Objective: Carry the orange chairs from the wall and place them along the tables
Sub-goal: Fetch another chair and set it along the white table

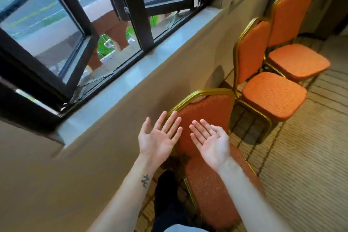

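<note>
Grip's released on both sides: left hand (156,139) and right hand (212,145) palms-up, fingers straight, lower centre of frame, in front of the nearest orange chair (211,109).

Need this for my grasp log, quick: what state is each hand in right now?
Left hand: open, palm up, holding nothing.
Right hand: open, palm up, holding nothing.

Three orange chairs with padded seats and gold metal frames stand upright in a row along the wall: the nearest chair (209,192) at 5 o'clock, the middle chair (273,94) at 3 o'clock, the farthest chair (297,60) at 2 o'clock.
</note>
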Available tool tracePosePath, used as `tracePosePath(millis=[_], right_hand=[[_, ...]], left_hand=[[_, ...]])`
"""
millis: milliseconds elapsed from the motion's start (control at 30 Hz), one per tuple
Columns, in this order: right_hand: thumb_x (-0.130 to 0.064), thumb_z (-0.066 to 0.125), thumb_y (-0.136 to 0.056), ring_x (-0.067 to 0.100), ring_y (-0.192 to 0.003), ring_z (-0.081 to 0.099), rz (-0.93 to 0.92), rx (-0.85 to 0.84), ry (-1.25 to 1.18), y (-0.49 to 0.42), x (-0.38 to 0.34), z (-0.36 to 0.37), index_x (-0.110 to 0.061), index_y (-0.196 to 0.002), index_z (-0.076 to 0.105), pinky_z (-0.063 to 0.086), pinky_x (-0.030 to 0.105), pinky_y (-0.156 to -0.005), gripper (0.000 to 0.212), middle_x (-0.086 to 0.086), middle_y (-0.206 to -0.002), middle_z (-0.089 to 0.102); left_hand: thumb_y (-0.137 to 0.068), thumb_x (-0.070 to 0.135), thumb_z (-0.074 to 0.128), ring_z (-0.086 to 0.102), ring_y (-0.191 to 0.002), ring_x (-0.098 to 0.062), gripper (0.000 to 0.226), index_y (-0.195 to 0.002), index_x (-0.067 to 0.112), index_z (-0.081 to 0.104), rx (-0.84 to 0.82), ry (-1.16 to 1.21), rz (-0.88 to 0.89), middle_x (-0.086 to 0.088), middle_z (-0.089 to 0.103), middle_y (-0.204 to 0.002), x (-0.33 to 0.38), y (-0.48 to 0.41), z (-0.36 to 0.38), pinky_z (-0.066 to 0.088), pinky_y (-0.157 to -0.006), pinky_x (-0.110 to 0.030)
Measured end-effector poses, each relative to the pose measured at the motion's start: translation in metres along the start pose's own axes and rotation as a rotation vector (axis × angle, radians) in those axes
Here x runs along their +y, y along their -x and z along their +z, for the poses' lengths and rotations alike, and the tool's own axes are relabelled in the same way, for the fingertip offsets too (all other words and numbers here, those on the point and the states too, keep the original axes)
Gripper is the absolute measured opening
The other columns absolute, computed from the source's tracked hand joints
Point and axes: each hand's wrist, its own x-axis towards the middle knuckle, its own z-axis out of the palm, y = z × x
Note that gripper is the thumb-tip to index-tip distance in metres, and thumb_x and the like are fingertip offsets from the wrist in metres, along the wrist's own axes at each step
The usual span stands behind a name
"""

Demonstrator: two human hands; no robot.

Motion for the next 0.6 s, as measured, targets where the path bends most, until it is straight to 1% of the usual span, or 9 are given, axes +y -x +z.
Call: tracePosePath(millis=[133,300,433,500,600], right_hand=[[-0.025,0.038,-0.101,0.033,-0.116,0.067,-0.076,0.102,-0.092,-0.066,-0.005,0.016,-0.008,-0.136,0.055,0.046,0.046,-0.107,0.042,0.017,-0.125,0.069],[-0.025,0.041,-0.101,0.031,-0.118,0.066,-0.193,0.241,-0.202,-0.129,-0.006,0.042,-0.007,-0.135,0.056,0.045,0.047,-0.109,0.042,0.015,-0.125,0.070],[-0.025,0.039,-0.103,0.028,-0.125,0.060,-0.266,0.360,-0.243,-0.161,-0.003,0.056,-0.005,-0.139,0.055,0.046,0.047,-0.109,0.044,0.014,-0.130,0.067],[-0.025,0.037,-0.104,0.027,-0.129,0.056,-0.295,0.410,-0.268,-0.172,-0.001,0.062,-0.005,-0.139,0.055,0.044,0.047,-0.111,0.044,0.014,-0.135,0.063],[-0.024,0.040,-0.103,0.026,-0.134,0.051,-0.321,0.467,-0.305,-0.181,0.005,0.067,-0.006,-0.140,0.055,0.041,0.049,-0.113,0.044,0.014,-0.141,0.058]], left_hand=[[-0.102,0.052,0.038,0.057,-0.132,-0.037,0.059,-0.147,0.016,0.048,-0.057,-0.121,-0.136,-0.016,0.060,-0.141,0.031,-0.094,0.020,0.033,-0.118,-0.052],[-0.100,0.052,0.043,0.059,-0.129,-0.037,0.060,-0.148,0.016,0.048,-0.150,-0.312,-0.297,-0.016,0.060,-0.141,0.063,-0.197,0.059,0.035,-0.117,-0.051],[-0.101,0.052,0.041,0.061,-0.127,-0.036,0.058,-0.145,0.016,0.049,-0.208,-0.399,-0.397,-0.016,0.062,-0.139,0.066,-0.247,0.081,0.040,-0.113,-0.049],[-0.101,0.052,0.040,0.061,-0.127,-0.035,0.058,-0.146,0.017,0.049,-0.221,-0.460,-0.435,-0.015,0.063,-0.139,0.063,-0.264,0.085,0.039,-0.115,-0.048],[-0.101,0.051,0.040,0.060,-0.128,-0.033,0.056,-0.144,0.018,0.050,-0.248,-0.547,-0.443,-0.013,0.064,-0.138,0.060,-0.283,0.083,0.033,-0.119,-0.047]])
